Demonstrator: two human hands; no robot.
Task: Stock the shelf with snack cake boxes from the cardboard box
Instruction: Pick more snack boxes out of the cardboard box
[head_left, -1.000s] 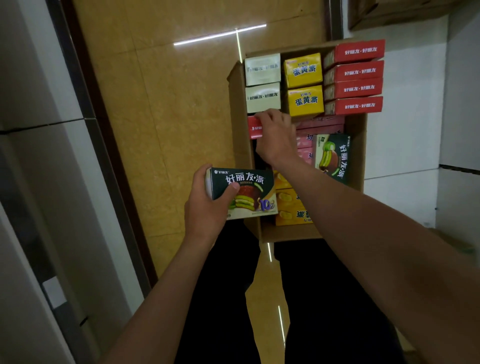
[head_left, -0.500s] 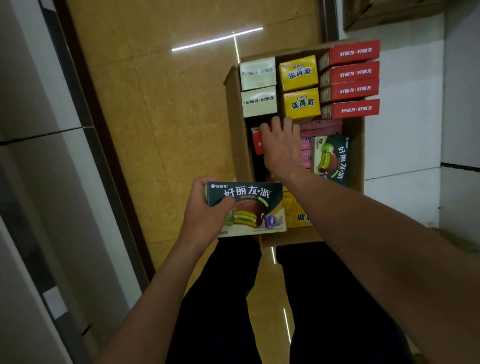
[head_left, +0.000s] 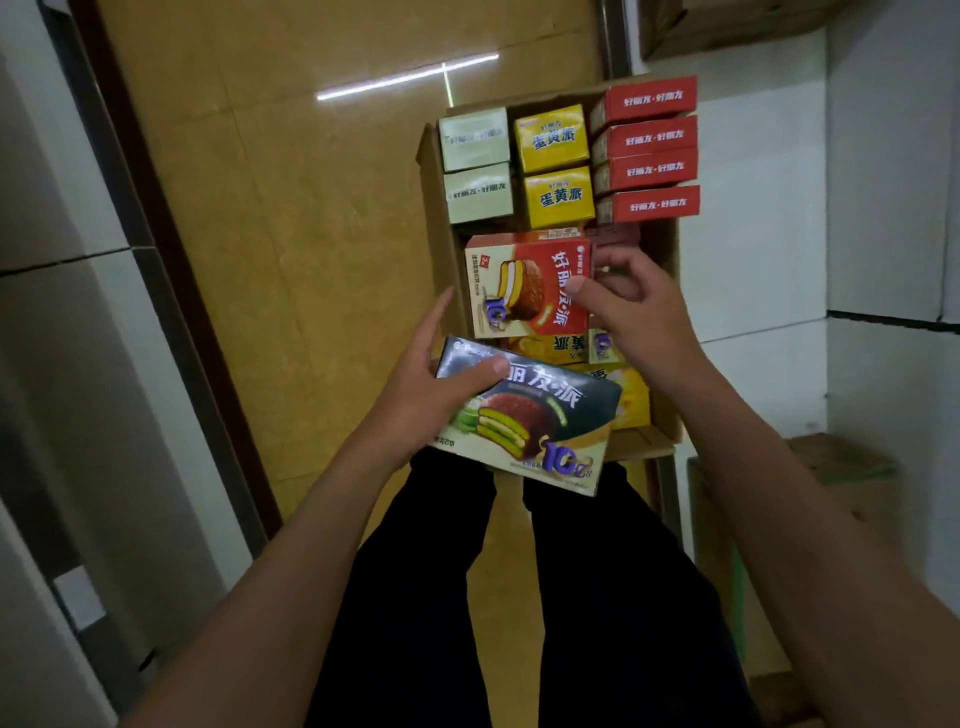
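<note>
Left hand (head_left: 415, 384) grips dark green snack cake box (head_left: 530, 415) at its left end, thumb across top face, index finger pointing far; box tilted, near edge of open brown cardboard box (head_left: 431, 218). Right hand (head_left: 634, 317) pinches red snack cake box (head_left: 524, 286) by right edge, thumb on face, fingers curled behind, face up over carton's middle. Far in carton: pale green boxes (head_left: 475, 166), yellow boxes (head_left: 556, 166), red boxes on edge (head_left: 647, 150). Yellow packs under hands partly hidden. Shelf out of view.
</note>
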